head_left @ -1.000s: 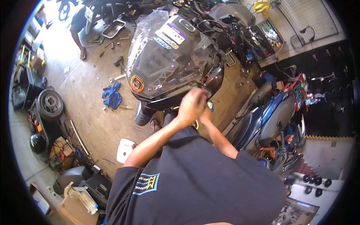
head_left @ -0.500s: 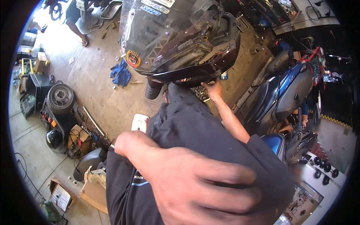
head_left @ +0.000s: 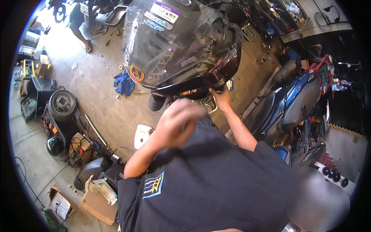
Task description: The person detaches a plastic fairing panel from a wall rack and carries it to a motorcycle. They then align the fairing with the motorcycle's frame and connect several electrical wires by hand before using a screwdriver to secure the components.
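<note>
The dark front fairing (head_left: 228, 63) of a motorcycle fills the top middle, with a clear windscreen (head_left: 154, 50) on it. At the fairing's lower right edge, my right hand (head_left: 221, 99) grips with the thumb on the near side; its other fingers are partly hidden. My left hand (head_left: 179, 121) is raised in front of my black shirt, short of the fairing, with bent fingers smeared by motion. I see nothing in it. Below the fairing's edge a front tyre (head_left: 156, 101) shows, beside some metal parts (head_left: 208, 103).
A blue cloth (head_left: 124, 83) and a white part (head_left: 143, 135) lie on the floor to the left. Further left are a wheel (head_left: 63, 101), a black helmet (head_left: 56, 145) and a cardboard box (head_left: 98, 203). A blue scooter (head_left: 288, 98) stands at right. Another person's leg (head_left: 79, 34) shows far left.
My left hand has moved away from close to the camera, up toward the fairing. The fairing has shifted slightly left and down in view. My right hand stays on its edge.
</note>
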### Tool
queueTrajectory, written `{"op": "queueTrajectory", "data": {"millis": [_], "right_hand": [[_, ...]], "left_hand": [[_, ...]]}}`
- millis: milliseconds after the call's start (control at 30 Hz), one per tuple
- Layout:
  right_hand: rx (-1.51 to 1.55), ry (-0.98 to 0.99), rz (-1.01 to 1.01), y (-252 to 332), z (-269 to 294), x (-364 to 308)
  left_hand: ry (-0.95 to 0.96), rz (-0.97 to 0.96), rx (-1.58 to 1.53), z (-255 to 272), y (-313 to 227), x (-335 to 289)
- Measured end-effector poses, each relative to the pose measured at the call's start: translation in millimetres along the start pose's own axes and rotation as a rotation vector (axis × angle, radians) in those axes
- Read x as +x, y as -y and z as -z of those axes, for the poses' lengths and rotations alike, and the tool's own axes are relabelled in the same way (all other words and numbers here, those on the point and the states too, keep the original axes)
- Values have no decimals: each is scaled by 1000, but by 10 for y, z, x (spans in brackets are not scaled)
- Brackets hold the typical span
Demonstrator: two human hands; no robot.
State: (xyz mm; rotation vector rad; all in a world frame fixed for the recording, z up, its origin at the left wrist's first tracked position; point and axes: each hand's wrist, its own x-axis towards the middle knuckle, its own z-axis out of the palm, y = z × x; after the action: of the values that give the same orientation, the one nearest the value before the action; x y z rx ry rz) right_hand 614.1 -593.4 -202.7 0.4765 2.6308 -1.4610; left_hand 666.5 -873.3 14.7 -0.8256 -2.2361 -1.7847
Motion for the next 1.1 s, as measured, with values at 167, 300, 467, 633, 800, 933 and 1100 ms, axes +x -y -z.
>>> {"op": "queueTrajectory", "data": {"millis": [167, 300, 467, 633, 800, 933, 1100], "right_hand": [[18, 15, 13, 106, 43, 91], [-31, 1, 34, 205, 97, 146], [-105, 22, 47, 203, 109, 148], [-155, -221, 146, 68, -32, 91], [-47, -304, 84, 21, -233, 53], [-247, -434, 71, 79, -391, 5], [-320, -646, 27, 285, -769, -126]], "left_hand": [[-101, 551, 76, -560, 1138, -490], [-114, 683, 169, -688, 1520, -848], [89, 681, 290, -502, 1683, -917], [212, 841, 388, -345, 1802, -1160], [408, 844, 423, -174, 1853, -1394], [458, 837, 392, 196, 1885, -1583], [510, 808, 387, 994, 2134, -2002]]}}
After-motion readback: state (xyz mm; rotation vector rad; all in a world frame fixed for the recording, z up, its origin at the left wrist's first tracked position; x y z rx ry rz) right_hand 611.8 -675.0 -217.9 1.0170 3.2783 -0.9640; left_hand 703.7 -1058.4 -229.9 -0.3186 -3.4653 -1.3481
